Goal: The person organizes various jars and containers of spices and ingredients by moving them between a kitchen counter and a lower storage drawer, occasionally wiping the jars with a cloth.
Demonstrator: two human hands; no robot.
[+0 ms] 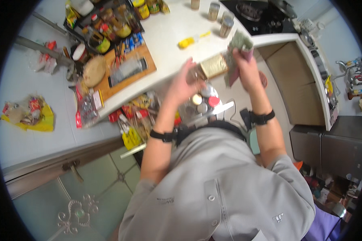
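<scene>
Between my two hands is a clear jar or bottle (214,66) with a cream label, tilted on its side. My left hand (181,86) is at its left end, thumb and fingers spread to either side of it. Motion blur hides whether those fingers press on it. My right hand (248,69) grips a green and pink cloth (240,42), which hangs against the jar's right end. Below the hands is an open drawer (226,109) holding lidded jars, one with a red lid (213,101).
A yellow-handled brush (187,42) and several small jars (227,27) stand or lie on the white counter (169,24). At left, a wooden board (150,60) bears pliers (118,54) and a packet. Seasoning bottles fill a black rack (135,18). A gas hob (256,18) is at the far right.
</scene>
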